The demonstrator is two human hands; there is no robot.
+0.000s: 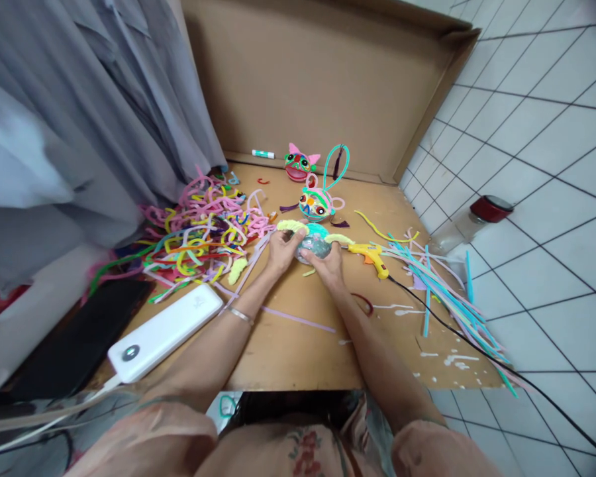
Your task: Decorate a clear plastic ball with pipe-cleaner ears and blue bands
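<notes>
Between my two hands is a round, clear greyish ball (312, 248), its far side covered in turquoise pipe cleaner (318, 230). A pale yellow fuzzy piece (292, 226) sticks out on the left of it, and another fuzzy yellow piece (340, 238) on the right. My left hand (284, 252) is closed on the ball's left side, thumb on top. From the right, my right hand (328, 264) grips it, with the thumb against its near face. The undersides of the fingers are hidden. Just right of the ball lies a yellow glue gun (371, 257) with a black cord.
Two finished-looking animal heads, one red and green (298, 165), one pink and turquoise (315, 204), stand behind. Tangled pipe cleaners (203, 232) heap at the left, straight ones (442, 291) at the right. A white power bank (166, 331) lies front left; a lidded bottle (469, 222) stands right.
</notes>
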